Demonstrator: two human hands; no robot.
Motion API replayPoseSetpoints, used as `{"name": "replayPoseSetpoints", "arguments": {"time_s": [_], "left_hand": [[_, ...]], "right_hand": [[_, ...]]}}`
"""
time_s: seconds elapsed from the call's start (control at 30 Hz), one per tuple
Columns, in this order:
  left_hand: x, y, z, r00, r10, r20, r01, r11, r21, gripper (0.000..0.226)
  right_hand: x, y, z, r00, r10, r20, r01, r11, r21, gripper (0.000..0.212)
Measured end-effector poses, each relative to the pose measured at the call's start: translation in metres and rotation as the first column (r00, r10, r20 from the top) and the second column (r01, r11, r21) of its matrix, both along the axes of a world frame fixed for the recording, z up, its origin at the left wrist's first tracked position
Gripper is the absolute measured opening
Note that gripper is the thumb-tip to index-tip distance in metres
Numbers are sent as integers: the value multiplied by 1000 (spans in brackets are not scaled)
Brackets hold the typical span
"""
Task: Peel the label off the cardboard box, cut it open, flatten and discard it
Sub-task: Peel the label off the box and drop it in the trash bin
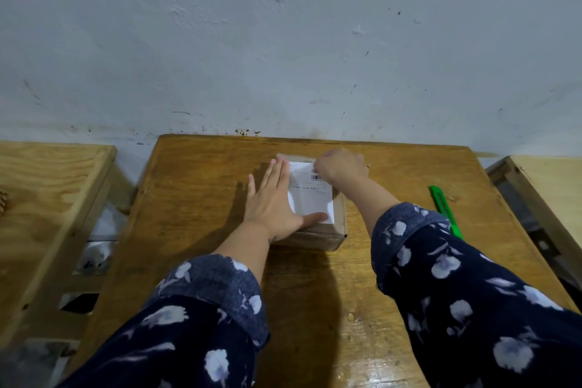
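Observation:
A small cardboard box [327,236] sits in the middle of the wooden table [195,230]. A white printed label [311,198] covers its top. My left hand [274,201] lies flat on the box's left side, fingers spread, thumb across the label's near edge. My right hand [341,167] is bunched at the label's far right corner, fingertips pinched there; the corner itself is hidden under the hand. A green utility knife [444,208] lies on the table to the right, partly behind my right sleeve.
The table stands against a grey-white wall [283,41]. A lighter wooden bench or table [47,186] stands to the left, and another wooden surface [548,186] to the right, each across a narrow gap.

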State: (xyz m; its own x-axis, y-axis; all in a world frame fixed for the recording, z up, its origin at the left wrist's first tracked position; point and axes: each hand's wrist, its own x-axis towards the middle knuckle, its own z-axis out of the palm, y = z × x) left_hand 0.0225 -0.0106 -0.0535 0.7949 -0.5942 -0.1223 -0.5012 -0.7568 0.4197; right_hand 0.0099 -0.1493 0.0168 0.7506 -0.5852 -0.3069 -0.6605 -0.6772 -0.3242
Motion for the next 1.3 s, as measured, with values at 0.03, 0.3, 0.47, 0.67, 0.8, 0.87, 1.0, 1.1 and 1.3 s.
{"name": "replayPoseSetpoints", "arguments": {"time_s": [0.03,0.3,0.47,0.67,0.8,0.87,1.0,1.1,1.3], "left_hand": [[0,0,0,1000,2,3,-2,1000,-3,137],[2,-2,-4,1000,21,17,-21,999,-50,136],[0,-2,-1,1000,17,15,-16,998,-64,133],[-4,9,8,1000,-11,15,11,999,39,129],[-8,19,4,1000,-26,-10,26,999,33,123],[-10,26,1,1000,-22,10,22,999,46,126],[-16,33,-6,1000,-16,0,16,1000,6,135],[-16,35,-8,999,-35,-21,35,999,-20,140],[-18,33,-6,999,-34,-38,31,997,-74,137]], "right_hand": [[0,-2,0,1000,-27,-14,27,1000,16,34],[-13,-5,-6,978,145,153,-126,984,-127,31],[-16,-1,-8,919,318,235,-272,939,-209,23],[-12,2,-11,889,416,193,-346,885,-312,22],[-12,3,-13,886,420,196,-351,884,-308,20],[-13,3,-14,888,413,200,-344,888,-305,20],[-14,2,-14,881,427,202,-355,881,-312,19],[-16,2,-15,873,444,201,-369,872,-322,20],[-16,1,-7,864,483,144,-414,843,-345,24]]}}
